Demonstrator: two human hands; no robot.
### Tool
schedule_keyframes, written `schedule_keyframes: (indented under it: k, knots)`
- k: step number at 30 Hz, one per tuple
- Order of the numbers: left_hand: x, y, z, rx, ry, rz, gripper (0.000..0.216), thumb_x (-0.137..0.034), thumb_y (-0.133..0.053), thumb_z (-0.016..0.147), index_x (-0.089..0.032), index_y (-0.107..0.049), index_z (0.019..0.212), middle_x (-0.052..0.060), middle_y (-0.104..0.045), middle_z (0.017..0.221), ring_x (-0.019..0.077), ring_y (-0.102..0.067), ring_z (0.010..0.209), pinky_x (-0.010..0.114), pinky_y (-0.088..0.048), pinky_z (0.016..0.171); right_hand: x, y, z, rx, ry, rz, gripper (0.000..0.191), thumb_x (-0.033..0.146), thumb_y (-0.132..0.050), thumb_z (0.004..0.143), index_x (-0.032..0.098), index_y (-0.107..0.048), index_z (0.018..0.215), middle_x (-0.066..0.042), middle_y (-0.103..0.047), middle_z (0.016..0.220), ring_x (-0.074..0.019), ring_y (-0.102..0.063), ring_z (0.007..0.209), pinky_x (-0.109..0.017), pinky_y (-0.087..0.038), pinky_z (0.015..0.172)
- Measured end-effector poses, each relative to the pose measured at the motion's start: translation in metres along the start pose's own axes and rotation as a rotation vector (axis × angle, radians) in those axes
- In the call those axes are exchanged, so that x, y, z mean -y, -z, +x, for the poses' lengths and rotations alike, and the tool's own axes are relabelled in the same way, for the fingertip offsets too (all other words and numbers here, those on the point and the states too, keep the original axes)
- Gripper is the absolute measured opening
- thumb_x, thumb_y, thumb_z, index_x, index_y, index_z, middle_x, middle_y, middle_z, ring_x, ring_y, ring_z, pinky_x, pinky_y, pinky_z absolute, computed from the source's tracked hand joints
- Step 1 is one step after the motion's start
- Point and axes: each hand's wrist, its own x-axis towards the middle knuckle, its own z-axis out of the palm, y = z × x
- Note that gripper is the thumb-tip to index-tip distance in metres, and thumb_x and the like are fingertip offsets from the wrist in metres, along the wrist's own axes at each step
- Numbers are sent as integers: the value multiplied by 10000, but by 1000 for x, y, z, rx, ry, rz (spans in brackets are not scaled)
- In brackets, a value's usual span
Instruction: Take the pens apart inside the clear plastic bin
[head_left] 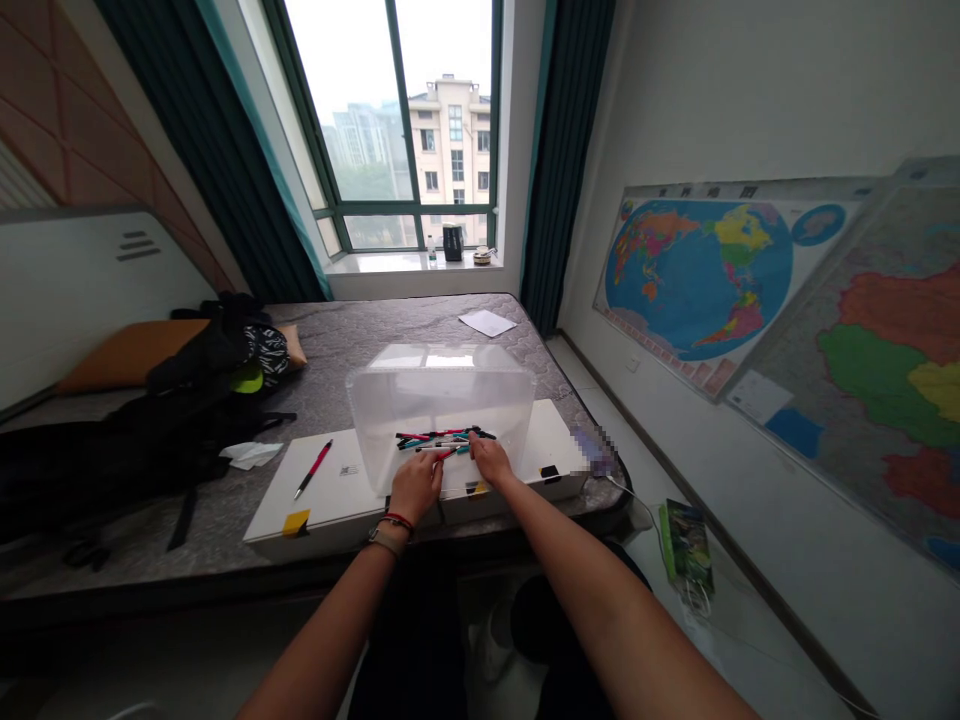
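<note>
Low white platform [337, 500] on grey mattress [420, 318], under clear bin [442, 395] and red pen [313, 469]

No text can be read with certainty. World map [697, 275]: large, spaced title characters [686, 191] along the top edge, blurred. White box [337, 500]: small dark print [349, 469], illegible.

- Your pens [431, 437] show red, teal, white and black;
- the lone pen [315, 467] you see is red with a silver tip;
- your bin [435, 398] is clear and frosted;
- your box [330, 505] is white, with yellow and black patches;
- your wristbands [397, 520] are red and tan;
- your mattress [337, 335] is mottled grey;
- your curtains [574, 140] are dark teal;
- the cushion [139, 352] you see is orange-brown;
- your world map [690, 270] has blue seas, many-coloured land.
</note>
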Motion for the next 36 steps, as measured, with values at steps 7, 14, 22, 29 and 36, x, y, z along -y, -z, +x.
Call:
schedule_keyframes:
  k: [7, 14, 22, 29, 36]
  knots:
    - [11, -24, 1, -28, -39, 61, 318, -280, -450, 937, -261, -641, 1189, 70, -664, 996, 235, -598, 952, 362, -441, 848, -6, -2, 7, 81, 97, 55, 487, 495, -416, 967, 197, -692, 698, -33, -674, 700, -169, -556, 656, -252, -332, 610]
    - [11, -26, -1, -69, -41, 15, 304, -326, -465, 941, -249, -613, 1195, 67, -674, 1020, 233, -603, 969, 360, -443, 868, -8, -2, 13, 158, 94, 97, 381, 378, -449, 951, 188, -669, 705, -25, -644, 668, -161, -545, 643, -249, -333, 602]
    - [12, -28, -3, -81, -64, -32, 291, -368, -384, 986, -231, -590, 1139, 73, -688, 1052, 217, -629, 970, 340, -457, 848, -12, -3, 15, 180, 57, 262, 277, 277, -449, 898, 188, -610, 691, 1, -581, 618, -151, -504, 593, -250, -362, 591]
    - [8, -24, -4, -87, -68, 82, 332, -381, -342, 998, -243, -621, 1114, 78, -690, 1042, 239, -606, 970, 374, -417, 829, -12, -2, 13, 179, 47, 227, 277, 262, -444, 880, 191, -576, 647, 4, -553, 595, -151, -493, 587, -252, -353, 595]
    - [7, -27, -6, -99, -14, 54, 308, -414, -450, 954, -209, -578, 1145, 64, -690, 911, 227, -625, 856, 349, -402, 798, -10, -1, 12, 157, 68, 212, 292, 293, -456, 888, 195, -586, 646, -3, -576, 607, -158, -501, 625, -250, -367, 618]
